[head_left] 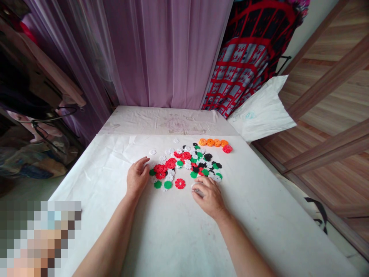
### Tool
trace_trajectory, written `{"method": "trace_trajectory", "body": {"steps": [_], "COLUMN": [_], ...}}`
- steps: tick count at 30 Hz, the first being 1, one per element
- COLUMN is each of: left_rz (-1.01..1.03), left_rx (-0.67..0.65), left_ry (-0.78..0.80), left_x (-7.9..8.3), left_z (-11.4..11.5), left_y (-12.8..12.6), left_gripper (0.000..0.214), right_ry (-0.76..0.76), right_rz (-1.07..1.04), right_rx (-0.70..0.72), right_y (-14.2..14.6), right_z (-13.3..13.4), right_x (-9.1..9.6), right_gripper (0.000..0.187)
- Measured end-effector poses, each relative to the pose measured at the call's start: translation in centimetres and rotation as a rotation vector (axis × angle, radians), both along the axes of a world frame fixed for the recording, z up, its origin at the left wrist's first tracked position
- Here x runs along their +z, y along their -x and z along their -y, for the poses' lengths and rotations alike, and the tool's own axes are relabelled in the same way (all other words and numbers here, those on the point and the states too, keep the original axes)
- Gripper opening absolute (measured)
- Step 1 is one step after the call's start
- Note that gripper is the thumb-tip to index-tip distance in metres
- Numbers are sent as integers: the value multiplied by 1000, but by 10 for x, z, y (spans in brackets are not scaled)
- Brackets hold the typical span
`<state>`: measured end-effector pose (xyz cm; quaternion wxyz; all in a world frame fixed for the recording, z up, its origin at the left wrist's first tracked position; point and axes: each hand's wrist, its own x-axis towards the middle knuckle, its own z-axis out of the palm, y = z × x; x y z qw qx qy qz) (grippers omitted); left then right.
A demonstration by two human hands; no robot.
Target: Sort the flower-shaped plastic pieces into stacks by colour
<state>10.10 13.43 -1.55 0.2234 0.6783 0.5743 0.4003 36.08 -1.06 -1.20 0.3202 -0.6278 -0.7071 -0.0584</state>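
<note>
A loose pile of flower-shaped interlocking plastic discs in red, green, white and black lies on the white-covered table [170, 238]. My left hand [138, 176] rests at the pile's left edge, fingers loosely extended and nothing seen in them. Beside it are red discs [160, 170] and a green disc [157, 184]. At the near right of the pile, my right hand [210, 195] is curled, thumb and fingertips around a white disc [194, 186] that is partly hidden. Between the hands a single red disc [180, 184] lies flat.
Behind the pile stand several orange disc pieces [213, 142] in a row, with a red rounded piece [227, 149] at their right. A white bag [262, 111] leans at the table's far right corner. Purple curtains [170, 54] hang behind; a pixelated patch covers the lower left.
</note>
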Motion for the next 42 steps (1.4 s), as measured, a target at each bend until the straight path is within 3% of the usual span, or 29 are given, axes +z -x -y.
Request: {"method": "trace_trajectory", "body": {"steps": [9, 16, 22, 30, 36, 42], "left_rz": [-9, -17, -41, -59, -75, -80], "left_rx": [-10, -6, -16, -13, -24, -29], "left_ry": [-5, -14, 4, -3, 1, 13], "left_x": [2, 2, 2, 1, 2, 4], "left_z": [0, 1, 0, 0, 0, 1], "left_y": [0, 1, 1, 0, 0, 0], "left_gripper": [34, 32, 33, 34, 33, 33], "right_ry": [-102, 34, 33, -177, -104, 48], "right_rz": [-10, 24, -92, -521, -251, -160], "right_rx": [-269, -283, -332, -296, -92, 102], "right_y": [-32, -33, -35, -45, -4, 32], "right_z": [-18, -40, -42, -45, -35, -29], "right_x": [-7, -12, -17, -17, 4, 3], "right_gripper": [17, 29, 36, 49, 51, 57]}}
